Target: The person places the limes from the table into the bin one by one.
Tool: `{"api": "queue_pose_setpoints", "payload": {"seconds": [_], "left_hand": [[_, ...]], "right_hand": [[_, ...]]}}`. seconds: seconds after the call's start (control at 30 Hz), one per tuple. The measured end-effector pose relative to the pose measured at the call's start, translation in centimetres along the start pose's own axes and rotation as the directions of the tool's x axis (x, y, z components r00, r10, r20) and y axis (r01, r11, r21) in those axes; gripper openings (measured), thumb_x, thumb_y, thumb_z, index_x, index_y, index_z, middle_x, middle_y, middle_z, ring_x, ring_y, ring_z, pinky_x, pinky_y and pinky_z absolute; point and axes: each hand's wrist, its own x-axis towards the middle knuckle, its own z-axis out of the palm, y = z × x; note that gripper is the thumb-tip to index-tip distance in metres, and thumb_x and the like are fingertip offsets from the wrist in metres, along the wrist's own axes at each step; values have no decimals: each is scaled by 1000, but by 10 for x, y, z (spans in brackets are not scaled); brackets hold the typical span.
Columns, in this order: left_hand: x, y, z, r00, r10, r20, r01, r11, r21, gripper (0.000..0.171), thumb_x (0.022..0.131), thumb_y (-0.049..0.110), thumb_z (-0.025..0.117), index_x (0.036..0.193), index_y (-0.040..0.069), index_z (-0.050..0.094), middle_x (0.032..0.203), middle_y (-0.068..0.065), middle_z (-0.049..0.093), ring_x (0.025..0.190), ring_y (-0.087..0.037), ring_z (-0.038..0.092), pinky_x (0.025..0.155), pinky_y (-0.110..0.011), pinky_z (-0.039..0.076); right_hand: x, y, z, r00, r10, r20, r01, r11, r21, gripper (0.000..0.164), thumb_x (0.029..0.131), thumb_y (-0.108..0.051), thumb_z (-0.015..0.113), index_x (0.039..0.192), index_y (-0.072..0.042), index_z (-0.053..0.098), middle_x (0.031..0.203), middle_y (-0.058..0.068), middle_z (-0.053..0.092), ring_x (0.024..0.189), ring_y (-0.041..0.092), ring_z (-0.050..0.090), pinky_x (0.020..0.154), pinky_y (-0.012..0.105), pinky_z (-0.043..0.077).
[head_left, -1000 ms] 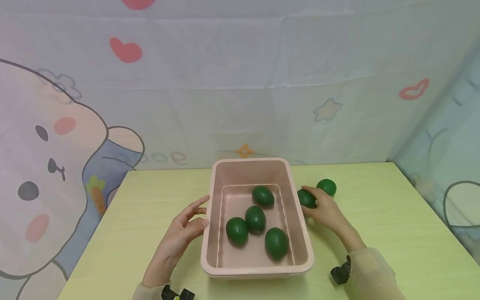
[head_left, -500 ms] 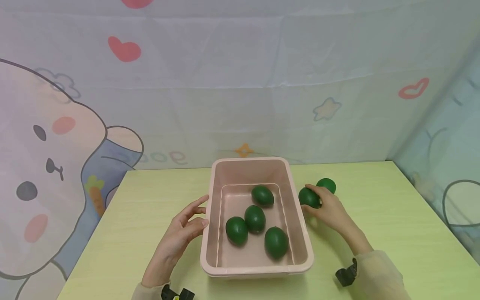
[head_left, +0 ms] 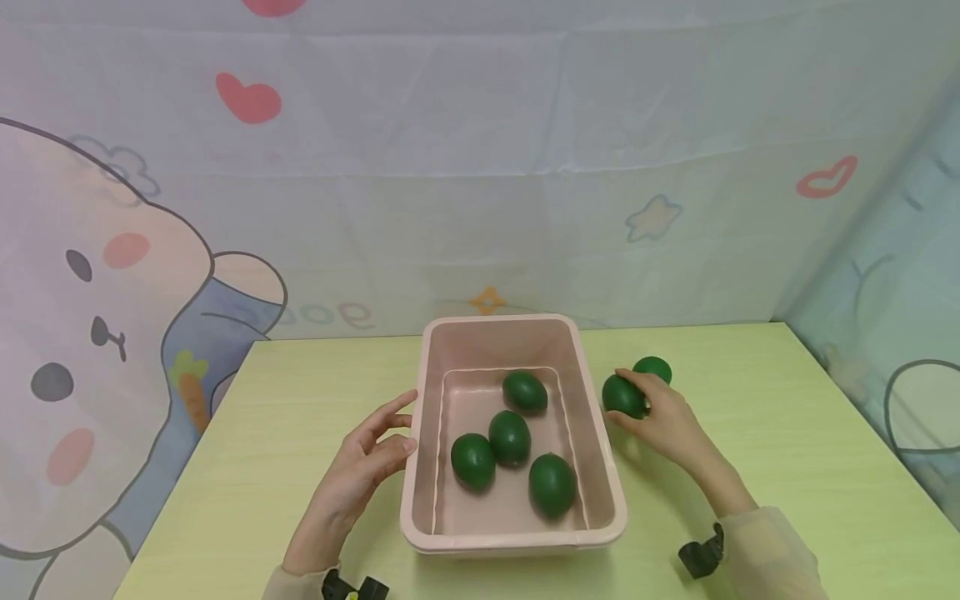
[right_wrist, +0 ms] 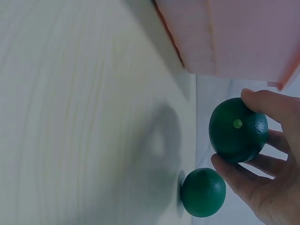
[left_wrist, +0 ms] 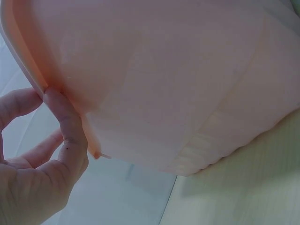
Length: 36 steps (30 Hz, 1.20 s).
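In the head view, a pale pink plastic bin (head_left: 513,543) stands at the middle of the table with several dark green limes (head_left: 552,486) in it. My left hand (head_left: 365,464) is at its left side; in the left wrist view thumb and forefinger meet at the rim (left_wrist: 29,70). Just right of the bin, my right hand (head_left: 663,421) grips one lime (right_wrist: 238,130) between thumb and fingers. The right wrist view shows it above the table, its small pale stem nub visible. Another lime (right_wrist: 203,192) sits on the table behind that hand, partly covered by it in the head view.
The yellow-green table (head_left: 300,417) ends at a printed cloth backdrop (head_left: 487,208) close behind the bin. A second cloth wall (head_left: 900,350) runs along the right edge. Each wrist carries a small black camera (head_left: 701,557).
My right hand has shifted slightly right with the lime, away from the bin's right wall. The left hand and the bin stay in place.
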Motion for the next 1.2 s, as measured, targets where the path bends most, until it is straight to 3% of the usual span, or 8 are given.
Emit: {"api": "queue_pose_setpoints", "payload": {"seconds": [0.43, 1.2], "left_hand": [[1, 1, 1, 1000, -8, -5, 8, 1000, -3, 61, 92, 4, 58, 148, 6, 35, 117, -5, 48, 93, -8, 64, 84, -27, 55], [0, 1, 1, 1000, 0, -13, 1, 1000, 16, 60, 92, 5, 58, 148, 7, 35, 117, -7, 49, 93, -10, 65, 84, -28, 55]], "right_hand": [[-7, -3, -9, 1000, -4, -5, 4, 1000, 4, 64, 84, -25, 74, 139, -4, 47, 134, 30, 48, 113, 49, 56, 79, 50, 56], [-13, -23, -23, 992, -106, -68, 106, 994, -14, 64, 82, -22, 76, 137, -5, 49, 130, 26, 53, 106, 42, 61, 78, 48, 57]]}}
